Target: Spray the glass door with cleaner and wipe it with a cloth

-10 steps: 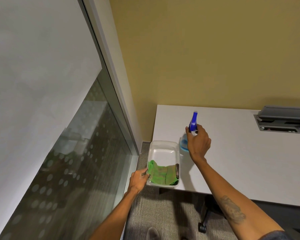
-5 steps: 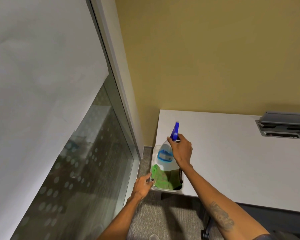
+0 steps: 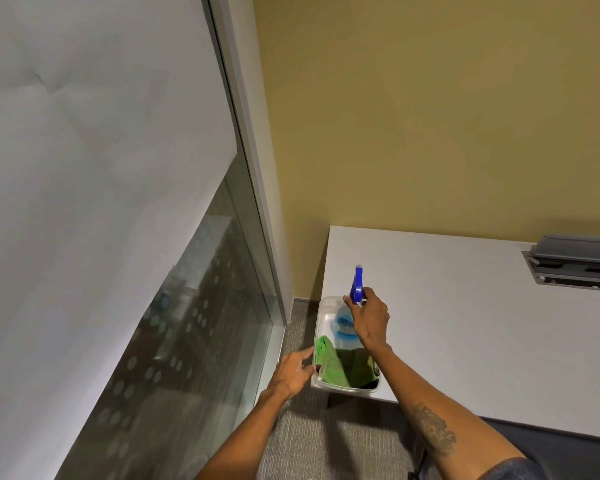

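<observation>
Head view: right grip (image 3: 369,318) holds bottle (image 3: 344,323) (in bin (image 3: 323,308)).

Two bare forearms, no watch or rings visible. Dark tattoo (image 3: 434,432) inked along the right forearm. Edge of a blue-grey sleeve (image 3: 513,470) just behind that tattoo.

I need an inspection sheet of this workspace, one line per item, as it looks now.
Surface: white table, mostly bare.
Job's things: spray bottle held over clear bin; green cloth inside bin; glass door at left.
Clutter: nothing seen.
Hands: right hand grips the bottle; left hand at the bin's edge, holding nothing.
Cables: nothing seen; grey hatch open in the table.
Surroundings: yellow wall, carpet.
</observation>
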{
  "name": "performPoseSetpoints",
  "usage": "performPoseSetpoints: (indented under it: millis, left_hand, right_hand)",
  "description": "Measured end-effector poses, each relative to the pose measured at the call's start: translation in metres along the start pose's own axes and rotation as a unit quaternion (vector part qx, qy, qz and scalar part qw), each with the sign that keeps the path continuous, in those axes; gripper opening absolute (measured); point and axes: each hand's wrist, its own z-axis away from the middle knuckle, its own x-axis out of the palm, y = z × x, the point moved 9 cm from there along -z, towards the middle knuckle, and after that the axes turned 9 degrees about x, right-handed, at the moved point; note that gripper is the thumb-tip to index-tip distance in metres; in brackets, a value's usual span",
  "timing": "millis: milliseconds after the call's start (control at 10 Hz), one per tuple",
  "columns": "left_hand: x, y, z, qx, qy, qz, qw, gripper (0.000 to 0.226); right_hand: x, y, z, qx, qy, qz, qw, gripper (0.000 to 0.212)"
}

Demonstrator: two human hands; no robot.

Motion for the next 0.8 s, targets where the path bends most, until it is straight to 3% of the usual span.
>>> performPoseSetpoints:
  millis: [200, 300, 500, 700, 800]
  left_hand:
    - [0.0, -0.001, 0.002, 0.006, -0.003, -0.007, 1.0, 0.054]
    - [0.0, 0.004, 0.009, 0.011, 0.009, -0.001, 1.0, 0.053]
    - [-0.008, 0.004, 0.037, -0.014, 0.081, -0.024, 0.996, 0.05]
    - [-0.018, 0.02, 0.088, -0.024, 0.204, -0.108, 0.973, 0.056]
    - [-0.018, 0.03, 0.108, -0.02, 0.223, -0.183, 0.957, 0.06]
  right_hand:
    - [0.001, 0.008, 0.01, 0.011, -0.017, -0.015, 1.0, 0.045]
    - [-0.008, 0.025, 0.022, 0.047, 0.011, -0.01, 0.999, 0.045]
    - [-0.022, 0.045, 0.054, 0.079, 0.076, 0.029, 0.994, 0.021]
    - [-0.016, 0.02, 0.102, -0.007, 0.005, 0.048, 0.999, 0.031]
    - [-0.015, 0.013, 0.12, -0.061, -0.039, 0.085, 0.994, 0.035]
